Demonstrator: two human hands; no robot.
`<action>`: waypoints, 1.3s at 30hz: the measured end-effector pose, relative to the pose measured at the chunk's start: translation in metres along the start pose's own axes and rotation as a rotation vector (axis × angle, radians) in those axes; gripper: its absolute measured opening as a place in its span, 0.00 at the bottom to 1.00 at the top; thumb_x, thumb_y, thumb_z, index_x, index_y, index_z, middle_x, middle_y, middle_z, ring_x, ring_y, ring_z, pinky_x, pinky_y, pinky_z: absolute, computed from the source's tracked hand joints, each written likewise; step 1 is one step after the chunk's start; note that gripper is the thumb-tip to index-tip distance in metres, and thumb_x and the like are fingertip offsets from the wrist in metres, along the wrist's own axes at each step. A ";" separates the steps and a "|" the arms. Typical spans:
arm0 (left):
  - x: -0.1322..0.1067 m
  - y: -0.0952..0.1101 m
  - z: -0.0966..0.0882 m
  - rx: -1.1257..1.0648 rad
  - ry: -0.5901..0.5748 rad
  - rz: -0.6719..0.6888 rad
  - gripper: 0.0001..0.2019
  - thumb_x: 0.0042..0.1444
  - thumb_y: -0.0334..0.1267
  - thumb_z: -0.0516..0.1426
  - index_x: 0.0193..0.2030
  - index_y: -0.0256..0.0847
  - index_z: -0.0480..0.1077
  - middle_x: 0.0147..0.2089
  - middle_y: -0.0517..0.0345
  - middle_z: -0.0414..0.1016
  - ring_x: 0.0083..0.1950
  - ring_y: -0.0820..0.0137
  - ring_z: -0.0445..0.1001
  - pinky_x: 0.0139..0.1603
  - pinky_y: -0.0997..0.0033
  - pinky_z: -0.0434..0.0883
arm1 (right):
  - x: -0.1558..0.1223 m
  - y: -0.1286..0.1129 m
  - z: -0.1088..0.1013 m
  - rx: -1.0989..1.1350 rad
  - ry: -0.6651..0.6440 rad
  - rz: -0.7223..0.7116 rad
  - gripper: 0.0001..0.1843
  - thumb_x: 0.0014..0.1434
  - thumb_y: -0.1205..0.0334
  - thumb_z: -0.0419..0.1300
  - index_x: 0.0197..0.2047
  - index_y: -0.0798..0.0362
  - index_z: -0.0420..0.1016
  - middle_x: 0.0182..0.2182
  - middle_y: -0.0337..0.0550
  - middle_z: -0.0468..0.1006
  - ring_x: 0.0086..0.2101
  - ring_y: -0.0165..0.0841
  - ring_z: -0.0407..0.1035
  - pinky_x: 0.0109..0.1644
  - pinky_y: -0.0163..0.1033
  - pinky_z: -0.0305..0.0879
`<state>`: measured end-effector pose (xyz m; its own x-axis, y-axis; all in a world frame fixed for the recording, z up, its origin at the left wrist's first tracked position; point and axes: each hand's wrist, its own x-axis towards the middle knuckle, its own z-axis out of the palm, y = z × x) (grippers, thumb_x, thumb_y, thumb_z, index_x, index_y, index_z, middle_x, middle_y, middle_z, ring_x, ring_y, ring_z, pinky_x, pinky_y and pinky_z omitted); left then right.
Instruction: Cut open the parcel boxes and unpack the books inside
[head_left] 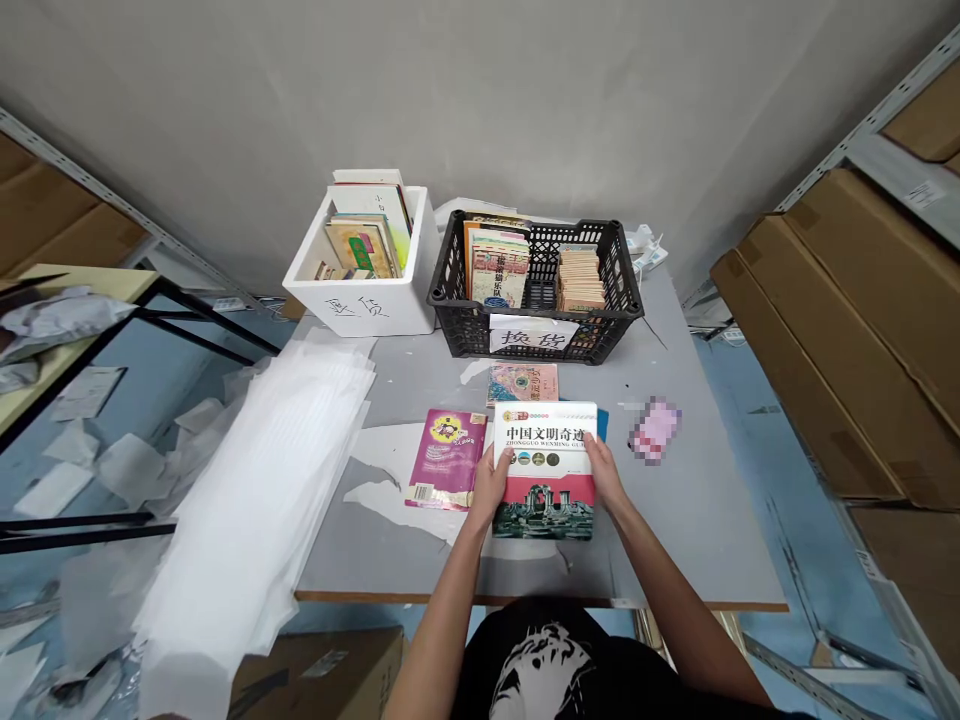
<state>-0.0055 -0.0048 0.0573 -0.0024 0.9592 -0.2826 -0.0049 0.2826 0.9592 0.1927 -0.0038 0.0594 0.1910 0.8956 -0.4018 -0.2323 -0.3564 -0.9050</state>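
Book (544, 490) held between left hand (489, 485) and right hand (604, 473).

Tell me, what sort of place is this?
Probably a warehouse packing area for books: cardboard cartons on metal shelving, a black plastic crate of books marked "exchange", and a stack of white plastic mailing bags.

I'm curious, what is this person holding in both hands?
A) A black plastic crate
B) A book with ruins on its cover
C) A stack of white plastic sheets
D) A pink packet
B. The left hand and right hand hold opposite edges of the book, whose cover shows stone ruins.
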 end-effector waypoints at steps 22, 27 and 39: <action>-0.023 0.031 -0.063 -0.009 0.073 -0.024 0.30 0.55 0.61 0.50 0.49 0.36 0.72 0.40 0.48 0.80 0.39 0.59 0.77 0.38 0.62 0.74 | 0.033 -0.039 0.078 0.073 -0.083 -0.013 0.25 0.49 0.36 0.59 0.36 0.50 0.71 0.25 0.38 0.77 0.26 0.34 0.71 0.29 0.38 0.68; -0.035 0.014 -0.098 -0.039 0.035 -0.078 0.27 0.53 0.54 0.57 0.54 0.38 0.69 0.50 0.47 0.77 0.48 0.59 0.76 0.47 0.62 0.73 | 0.042 -0.018 0.110 0.001 -0.088 0.173 0.30 0.56 0.36 0.51 0.45 0.53 0.72 0.32 0.47 0.81 0.32 0.40 0.75 0.35 0.45 0.71; -0.008 0.011 -0.155 0.178 0.312 0.010 0.26 0.56 0.58 0.50 0.50 0.38 0.67 0.49 0.48 0.76 0.49 0.60 0.74 0.49 0.62 0.69 | -0.044 0.067 0.132 -0.536 -0.277 -0.007 0.36 0.56 0.30 0.40 0.44 0.51 0.69 0.17 0.37 0.70 0.12 0.34 0.60 0.16 0.40 0.57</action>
<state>-0.1607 -0.0101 0.0699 -0.3069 0.9224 -0.2346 0.1713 0.2960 0.9397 0.0426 -0.0321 0.0346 -0.0818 0.9085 -0.4098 0.2952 -0.3706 -0.8806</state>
